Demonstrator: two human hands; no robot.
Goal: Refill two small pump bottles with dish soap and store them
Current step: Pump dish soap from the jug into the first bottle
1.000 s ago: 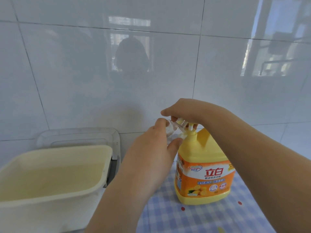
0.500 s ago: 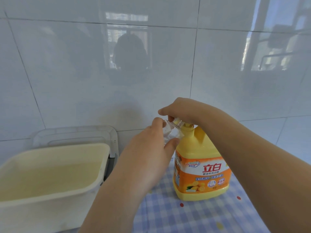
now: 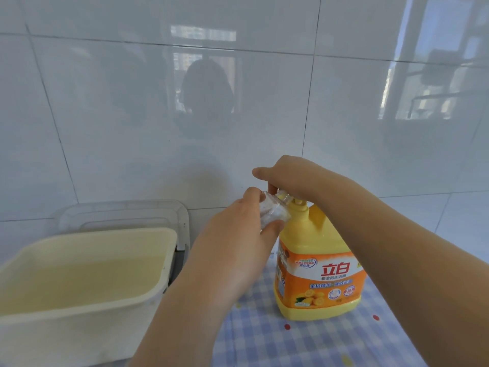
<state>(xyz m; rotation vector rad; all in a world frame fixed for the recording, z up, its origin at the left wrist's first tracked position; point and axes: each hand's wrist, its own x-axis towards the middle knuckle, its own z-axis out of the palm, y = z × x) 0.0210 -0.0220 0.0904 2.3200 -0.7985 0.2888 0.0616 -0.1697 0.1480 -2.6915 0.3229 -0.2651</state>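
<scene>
A big yellow and orange dish soap jug stands upright on a blue checked cloth. My right hand rests on top of its pump head, fingers curled over it. My left hand grips a small clear bottle, tilted with its mouth against the pump spout. Most of the small bottle is hidden by my fingers. The second small bottle is not in view.
A cream plastic basin sits at the left, with a clear plastic lid or tray leaning behind it against the white tiled wall. The checked cloth runs on to the lower right.
The pump head sits lower under my right hand than a second ago. My left hand still holds the small bottle at the spout. The view has shifted slightly.
</scene>
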